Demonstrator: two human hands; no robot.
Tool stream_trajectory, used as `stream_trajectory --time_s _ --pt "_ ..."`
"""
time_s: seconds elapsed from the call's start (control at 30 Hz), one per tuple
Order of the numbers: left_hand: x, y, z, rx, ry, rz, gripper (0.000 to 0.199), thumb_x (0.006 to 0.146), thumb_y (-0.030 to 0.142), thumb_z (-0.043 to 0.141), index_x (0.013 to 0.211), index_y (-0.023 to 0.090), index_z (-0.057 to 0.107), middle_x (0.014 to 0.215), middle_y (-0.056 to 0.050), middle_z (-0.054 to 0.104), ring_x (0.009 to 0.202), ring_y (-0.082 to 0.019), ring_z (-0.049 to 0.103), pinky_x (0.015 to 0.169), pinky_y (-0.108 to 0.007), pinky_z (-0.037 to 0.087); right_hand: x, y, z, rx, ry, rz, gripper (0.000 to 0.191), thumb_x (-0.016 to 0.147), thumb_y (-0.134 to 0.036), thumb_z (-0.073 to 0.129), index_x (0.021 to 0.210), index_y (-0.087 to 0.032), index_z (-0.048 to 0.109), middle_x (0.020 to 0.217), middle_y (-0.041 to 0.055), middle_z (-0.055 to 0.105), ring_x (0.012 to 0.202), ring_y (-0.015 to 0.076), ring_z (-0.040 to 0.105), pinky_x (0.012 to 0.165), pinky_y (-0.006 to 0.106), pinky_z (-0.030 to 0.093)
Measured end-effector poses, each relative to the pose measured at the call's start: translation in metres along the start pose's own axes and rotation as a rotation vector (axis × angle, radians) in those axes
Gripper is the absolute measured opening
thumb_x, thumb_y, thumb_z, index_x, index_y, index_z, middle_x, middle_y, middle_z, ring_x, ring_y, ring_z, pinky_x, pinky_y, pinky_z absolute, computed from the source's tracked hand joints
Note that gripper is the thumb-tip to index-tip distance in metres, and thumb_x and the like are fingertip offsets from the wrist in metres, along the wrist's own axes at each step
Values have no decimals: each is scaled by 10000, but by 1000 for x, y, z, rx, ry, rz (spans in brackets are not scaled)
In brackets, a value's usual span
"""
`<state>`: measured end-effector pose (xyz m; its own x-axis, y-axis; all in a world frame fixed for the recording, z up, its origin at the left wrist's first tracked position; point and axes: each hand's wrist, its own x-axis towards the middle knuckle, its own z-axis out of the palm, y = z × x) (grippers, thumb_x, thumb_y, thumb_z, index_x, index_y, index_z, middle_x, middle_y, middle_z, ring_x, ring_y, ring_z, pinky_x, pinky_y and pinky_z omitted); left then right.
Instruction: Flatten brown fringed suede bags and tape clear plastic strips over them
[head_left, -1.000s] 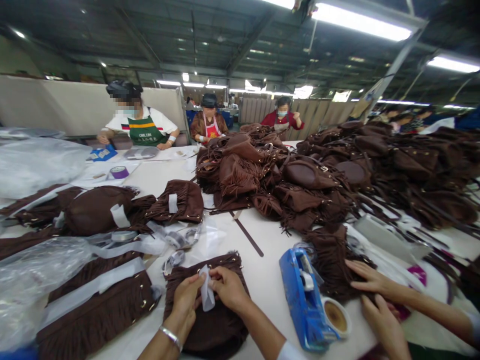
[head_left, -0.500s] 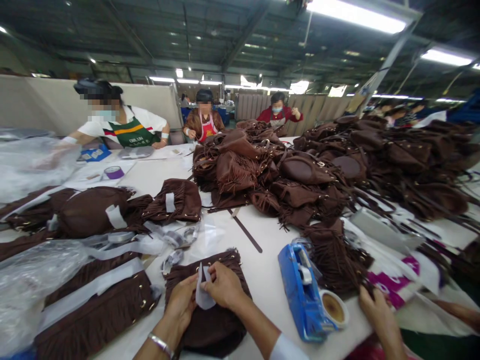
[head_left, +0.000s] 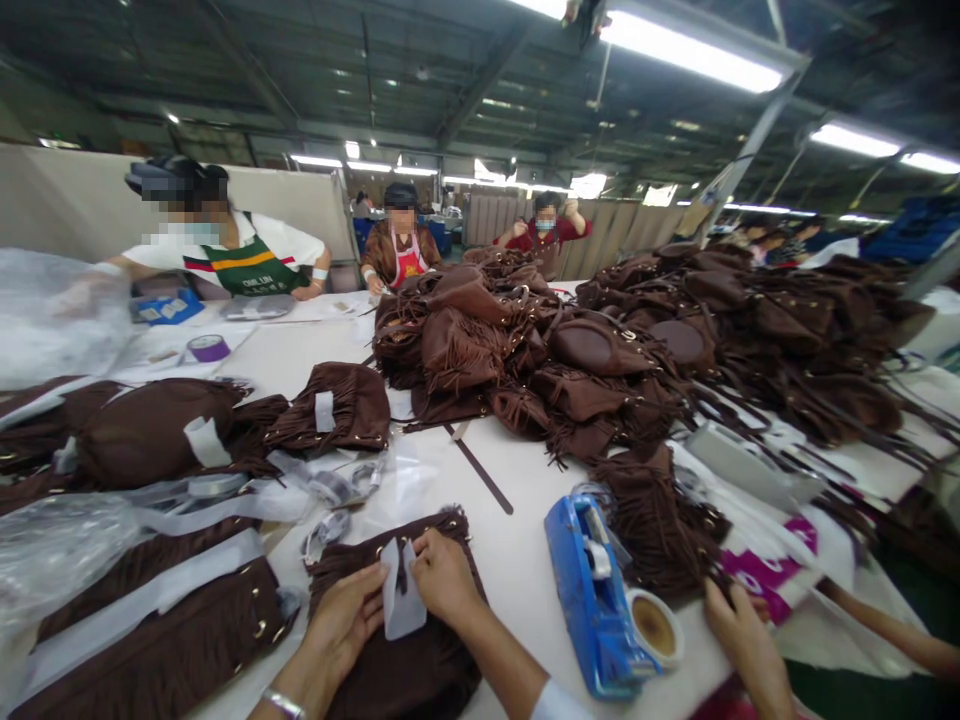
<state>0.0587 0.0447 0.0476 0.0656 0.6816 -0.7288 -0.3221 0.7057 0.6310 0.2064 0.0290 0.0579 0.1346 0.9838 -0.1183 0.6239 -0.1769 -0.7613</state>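
A small translucent white sheet [head_left: 406,608] is spread over the front of a dark brown fringed bag [head_left: 420,665] lying right before me. The sheet's two upper flaps stand apart, with a dark strip of the bag showing between them. My left hand [head_left: 346,612], with a silver bracelet at the wrist, pinches the left flap. On the other side, my right hand [head_left: 448,578] grips the right flap between thumb and fingers. Gold-coloured rings show at the bag's upper edge, partly behind my hands.
A blue tape dispenser [head_left: 589,600] stands right of the bag, beside a tape roll [head_left: 655,628]. A co-worker's hand [head_left: 739,625] touches another fringed bag [head_left: 660,520]. Brown bags [head_left: 480,350] are heaped behind. Wrapped bags [head_left: 165,640] and clear plastic [head_left: 67,555] lie left. Several co-workers sit opposite.
The white sheet, folded upright between my hands before, is now opened out flatter on the bag. My hands have moved slightly apart. The whole view has shifted a little.
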Motion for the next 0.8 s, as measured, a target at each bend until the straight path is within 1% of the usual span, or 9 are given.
stream_trajectory --time_s 0.1,0.2,0.27,0.37,0.47,0.6,0.7,0.8 --pt "0 0 -1 6 -7 -3 184 780 47 676 948 119 653 776 -111 754 726 -238 746 660 -318 610 -1 -2 0 21 10 18 157 800 -74 562 875 -155 675 820 60 731 774 173 670 695 229 433" --pt "0 0 -2 14 -15 -6 174 786 50 672 941 128 664 775 -105 754 734 -233 746 659 -307 608 -2 -2 0 58 -3 24 74 810 -164 618 856 -174 676 782 32 725 726 156 661 652 219 423" --pt "0 0 -2 18 -27 -10 174 785 41 668 936 126 668 783 -107 755 736 -231 746 665 -307 607 -2 0 0 77 -23 27 52 812 -213 637 824 -185 680 753 13 720 689 145 654 612 212 411" --pt "1 0 -3 22 -40 -15 180 782 33 665 939 122 666 785 -110 755 722 -235 745 641 -306 604 -3 3 1 81 -28 20 42 797 -195 648 821 -186 681 765 10 719 688 143 651 602 211 405" --pt "2 0 -4 27 -44 -20 177 791 46 664 949 125 655 772 -103 753 699 -235 741 601 -300 595 -3 6 3 75 -16 -2 87 812 -131 609 840 -183 673 772 12 713 705 142 650 624 210 409" --pt "3 0 -4 41 -58 -35 182 805 71 668 975 130 644 787 -97 755 700 -227 739 602 -293 593 -5 9 5 63 20 -12 176 827 -54 539 892 -169 656 813 29 712 760 148 658 681 211 427" --pt "3 1 -5 51 -68 -45 171 813 80 663 974 129 634 796 -99 755 712 -227 741 638 -310 604 -5 10 6 53 46 -10 230 817 -33 537 990 -151 632 841 42 715 819 164 669 760 225 445" --pt "3 1 -6 62 -81 -52 175 795 83 686 958 125 640 806 -107 754 735 -237 744 695 -340 615 -5 9 7 43 61 0 302 796 -17 544 1066 -140 604 827 42 716 848 177 677 802 238 449"
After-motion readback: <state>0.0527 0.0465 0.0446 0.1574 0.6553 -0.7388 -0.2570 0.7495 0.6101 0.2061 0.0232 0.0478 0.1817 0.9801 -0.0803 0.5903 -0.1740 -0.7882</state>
